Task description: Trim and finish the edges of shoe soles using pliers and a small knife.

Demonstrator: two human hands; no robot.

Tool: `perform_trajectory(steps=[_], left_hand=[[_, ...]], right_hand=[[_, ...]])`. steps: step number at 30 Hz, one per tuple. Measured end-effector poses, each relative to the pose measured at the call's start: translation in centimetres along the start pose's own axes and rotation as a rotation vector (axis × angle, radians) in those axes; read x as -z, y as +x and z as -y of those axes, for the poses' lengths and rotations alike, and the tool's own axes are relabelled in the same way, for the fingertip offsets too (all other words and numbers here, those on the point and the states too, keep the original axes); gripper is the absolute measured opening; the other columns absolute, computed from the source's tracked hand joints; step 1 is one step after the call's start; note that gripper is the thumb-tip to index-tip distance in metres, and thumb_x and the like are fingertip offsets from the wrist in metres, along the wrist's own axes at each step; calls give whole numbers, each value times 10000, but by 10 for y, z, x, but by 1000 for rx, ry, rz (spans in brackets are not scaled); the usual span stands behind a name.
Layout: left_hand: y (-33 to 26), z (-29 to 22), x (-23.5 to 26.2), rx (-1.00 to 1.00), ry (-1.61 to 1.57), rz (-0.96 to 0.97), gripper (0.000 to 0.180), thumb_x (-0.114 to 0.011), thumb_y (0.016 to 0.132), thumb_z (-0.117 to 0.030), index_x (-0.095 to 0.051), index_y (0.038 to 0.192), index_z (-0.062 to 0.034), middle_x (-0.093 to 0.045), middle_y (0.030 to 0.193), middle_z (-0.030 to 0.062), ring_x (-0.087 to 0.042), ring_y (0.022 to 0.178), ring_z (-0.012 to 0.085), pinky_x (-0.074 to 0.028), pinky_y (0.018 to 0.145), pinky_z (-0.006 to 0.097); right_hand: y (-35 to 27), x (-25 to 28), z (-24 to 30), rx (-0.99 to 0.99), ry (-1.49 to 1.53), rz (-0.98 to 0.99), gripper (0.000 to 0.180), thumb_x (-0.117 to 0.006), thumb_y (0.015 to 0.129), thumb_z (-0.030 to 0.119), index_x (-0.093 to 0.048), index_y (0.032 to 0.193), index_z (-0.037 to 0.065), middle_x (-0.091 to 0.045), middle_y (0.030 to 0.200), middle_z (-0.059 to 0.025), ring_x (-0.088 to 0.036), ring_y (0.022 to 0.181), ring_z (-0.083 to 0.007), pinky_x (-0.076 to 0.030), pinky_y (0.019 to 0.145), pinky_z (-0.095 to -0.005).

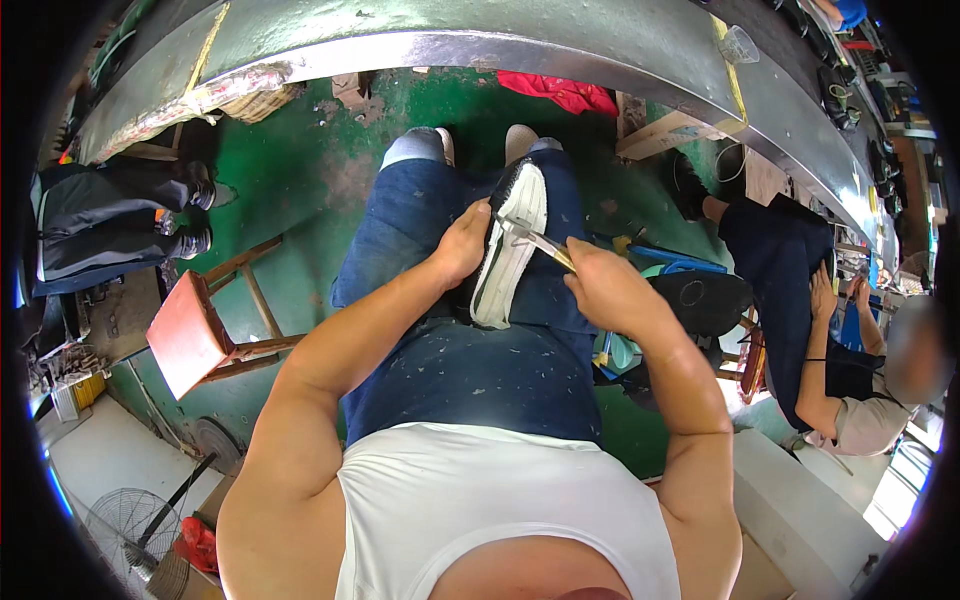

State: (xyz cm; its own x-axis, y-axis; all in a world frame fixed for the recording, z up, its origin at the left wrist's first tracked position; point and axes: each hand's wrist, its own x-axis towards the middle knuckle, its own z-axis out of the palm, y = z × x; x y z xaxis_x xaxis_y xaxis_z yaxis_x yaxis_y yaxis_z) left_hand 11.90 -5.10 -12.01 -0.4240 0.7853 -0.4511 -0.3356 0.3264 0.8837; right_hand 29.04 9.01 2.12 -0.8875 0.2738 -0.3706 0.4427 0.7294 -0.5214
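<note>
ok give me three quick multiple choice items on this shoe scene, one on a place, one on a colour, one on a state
1. Where does the shoe lie?
A on the stool
B on the person's lap
C on the floor

2. What colour is the stool seat?
A red
B blue
C yellow

3. What is the right hand doing?
A resting empty
B holding a brush to the sole
C gripping the stool

Answers:
1 B, it rests on the jeans, steadied by the left hand.
2 A, the seat shows red.
3 B, the brush tip meets the white sole.

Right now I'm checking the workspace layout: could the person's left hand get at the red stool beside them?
Probably not right away: the left hand grips the shoe on the lap, while the red stool stands lower on that side. Nothing blocks the way.
</note>
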Motion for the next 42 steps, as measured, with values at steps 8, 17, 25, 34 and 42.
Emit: perform_trajectory(steps=[8,17,25,34,42], left_hand=[[-2,22,15,75,-269,43,590,-330,1090,-399,-325,1499,26,-526,1373,156,-501,1267,226,-368,1102,330],[8,-29,12,157,-303,61,687,-668,956,-444,-433,1460,-41,-620,1248,101,-585,1139,182,-481,990,353],[14,-35,2,220,-316,51,702,-721,927,-387,-435,1470,-48,-631,1262,109,-605,1124,201,-489,985,362],[20,-45,-3,223,-165,-50,611,-721,903,-279,-490,1407,-22,-652,1218,129,-634,1080,218,-505,936,360],[22,-52,-13,260,5,-115,557,-695,861,-289,-535,1302,11,-674,1118,174,-673,981,252,-537,865,378]], right_hand=[[43,9,-3,-122,110,291,336,-603,942,289,-631,915,-45,-667,900,-266,-644,894,-444,-500,797,-489],[24,-67,2,-405,645,35,267,-606,950,258,-621,951,-9,-675,814,-156,-662,783,-310,-505,747,-416],[16,-63,-23,-443,1152,194,220,-591,989,246,-630,1038,35,-581,767,-17,-459,510,-79,-385,445,-233],[22,-61,-84,-346,1698,553,478,-608,1002,287,-517,1303,-74,-681,1098,-144,-712,914,-224,-583,590,-233],[28,-6,-50,-189,695,-23,422,-460,1049,368,-633,1044,-17,-665,817,-83,-653,761,-154,-522,654,-350]])
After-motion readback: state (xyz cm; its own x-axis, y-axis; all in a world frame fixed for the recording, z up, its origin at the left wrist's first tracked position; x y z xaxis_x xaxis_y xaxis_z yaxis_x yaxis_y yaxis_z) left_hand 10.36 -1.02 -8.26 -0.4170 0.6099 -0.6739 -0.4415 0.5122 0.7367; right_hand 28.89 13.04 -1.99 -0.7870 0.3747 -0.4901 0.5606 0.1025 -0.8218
